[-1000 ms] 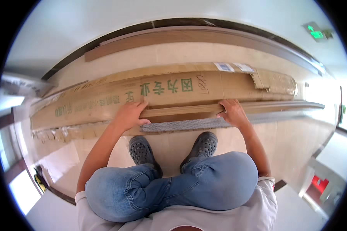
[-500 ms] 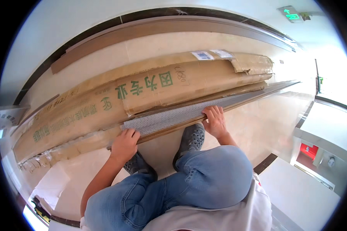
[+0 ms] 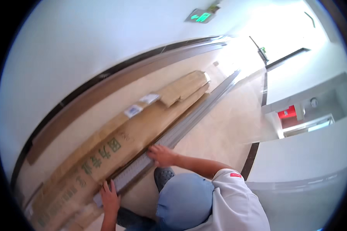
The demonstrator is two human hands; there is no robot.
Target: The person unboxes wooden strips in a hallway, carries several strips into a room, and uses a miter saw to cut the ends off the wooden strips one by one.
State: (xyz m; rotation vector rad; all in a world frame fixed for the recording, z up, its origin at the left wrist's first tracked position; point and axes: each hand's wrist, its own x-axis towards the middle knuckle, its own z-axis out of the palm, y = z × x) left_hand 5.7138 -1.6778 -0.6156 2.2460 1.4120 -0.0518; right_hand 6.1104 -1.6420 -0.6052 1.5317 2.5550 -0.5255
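Note:
A long grey panel strip [image 3: 132, 175] with a finely patterned face lies along the near side of a long cardboard package [image 3: 142, 121]. My left hand [image 3: 110, 198] is at the strip's near end, its fingers apart and touching it. Farther along, my right hand [image 3: 162, 155] rests with its fingers laid over the strip, slightly blurred. Neither hand is visibly wrapped round it. The strip's far part runs off toward the bright end of the corridor.
Long brown boards [image 3: 104, 90] lie along the wall's dark skirting [image 3: 63, 104]. My grey clog [image 3: 164, 178] stands close to the strip. At right are a white wall [image 3: 297, 158] and an opening with a red box [image 3: 287, 112]. A green sign [image 3: 202, 16] hangs above.
The view has swung toward the corridor's far end. The strip's brown near edge, held by both hands before, no longer shows, and its patterned face lies flatter. My fingers have loosened onto it.

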